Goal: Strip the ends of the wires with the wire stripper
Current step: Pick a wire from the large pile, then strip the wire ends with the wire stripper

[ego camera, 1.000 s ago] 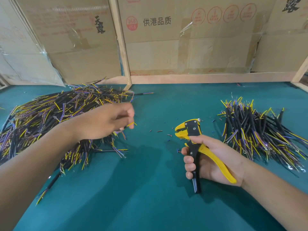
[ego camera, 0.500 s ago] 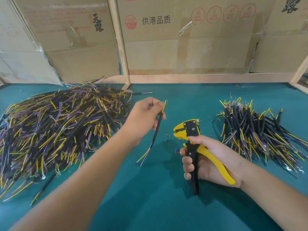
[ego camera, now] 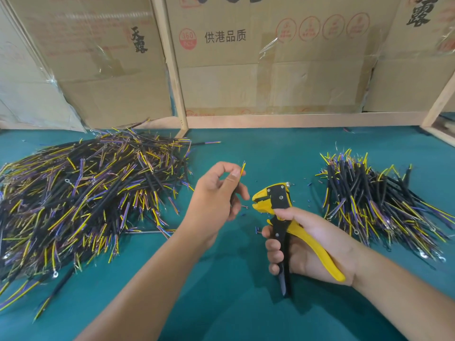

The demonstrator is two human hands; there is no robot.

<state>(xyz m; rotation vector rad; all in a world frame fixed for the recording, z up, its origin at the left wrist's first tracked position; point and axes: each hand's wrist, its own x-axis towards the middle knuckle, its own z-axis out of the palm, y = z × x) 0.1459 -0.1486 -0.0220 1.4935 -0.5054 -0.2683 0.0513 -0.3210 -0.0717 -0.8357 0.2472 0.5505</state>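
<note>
A: Left hand [ego camera: 216, 193]?
B: Pinches one wire [ego camera: 242, 168], yellow tip poking up past the fingers, just left of the stripper's head.
A: Right hand [ego camera: 307, 244]?
B: Grips the wire stripper [ego camera: 278, 205] by its handles, jaws apart, facing the left hand.
A: Piles?
B: Big wire pile [ego camera: 81, 198] left of the left hand, smaller pile [ego camera: 374, 200] right of the right hand, both on the table [ego camera: 221, 303].

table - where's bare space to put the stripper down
Bare green table lies near the front edge between both forearms, and at the back between the left wire pile and right wire pile. Both sides are crowded with wires.
</note>
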